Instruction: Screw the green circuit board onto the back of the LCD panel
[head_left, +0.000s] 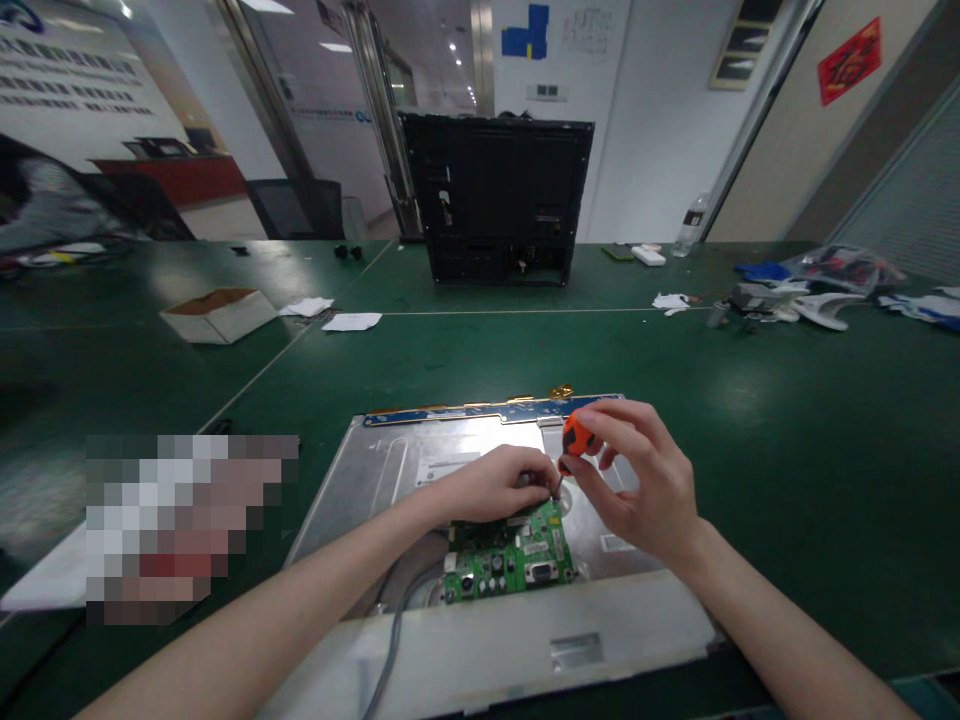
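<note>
Green circuit board point(510, 565), one, lower centre of the frame; populated with small cylindrical capacitors, pale sockets and a video-type connector at its near edge; lying on a silver metal panel point(375, 460) with a pale strip along the near side. Blue narrow board point(465, 413), along the panel's far edge. Screwdriver point(577, 437), orange and black, right of centre, shaft down to the circuit board's upper right corner; right hand point(645, 485) clamped on its handle by the fingertips. Left hand point(499, 485), fingers curled at that same corner beside the shaft; whether they pinch anything cannot be told. Obstruction: left hand and forearm cover the circuit board's far left portion. Grey cable point(397, 625), running off the board's left side to the bottom edge. Green bench point(810, 450), also bearing a black monitor casing point(502, 190), top centre; open box point(219, 325), left; bottle point(688, 228), upper right; clear plastic bag point(847, 268), right.
</note>
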